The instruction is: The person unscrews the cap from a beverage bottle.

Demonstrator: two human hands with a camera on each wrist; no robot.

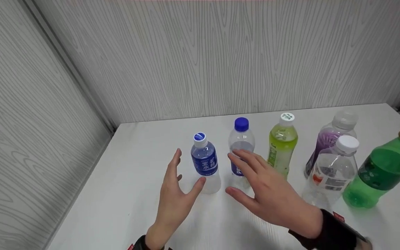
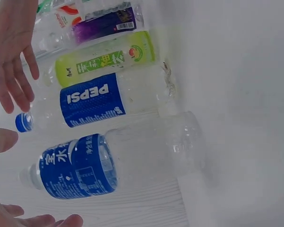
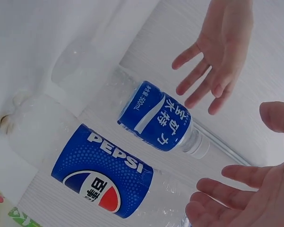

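A clear water bottle (image 1: 205,163) with a blue label and white cap stands upright in front of both hands. My left hand (image 1: 177,198) is just left of it, thumb and fingers spread and holding nothing. My right hand (image 1: 269,191) reaches in from the right with loosely bent, spread fingers, also holding nothing. In the head view its fingers overlap the clear Pepsi bottle (image 1: 241,140) with a blue cap. The right wrist view shows the Pepsi label (image 3: 102,170) beside the water bottle (image 3: 156,116), with both hands near the cap end.
Right of the Pepsi bottle stands a yellow-green drink bottle (image 1: 283,139). Beyond it are a purple-labelled bottle (image 1: 328,137), a clear white-capped bottle (image 1: 335,170) and a green bottle (image 1: 382,170) with an orange cap. Grey wood-grain panels (image 1: 193,59) border the white table (image 1: 130,152).
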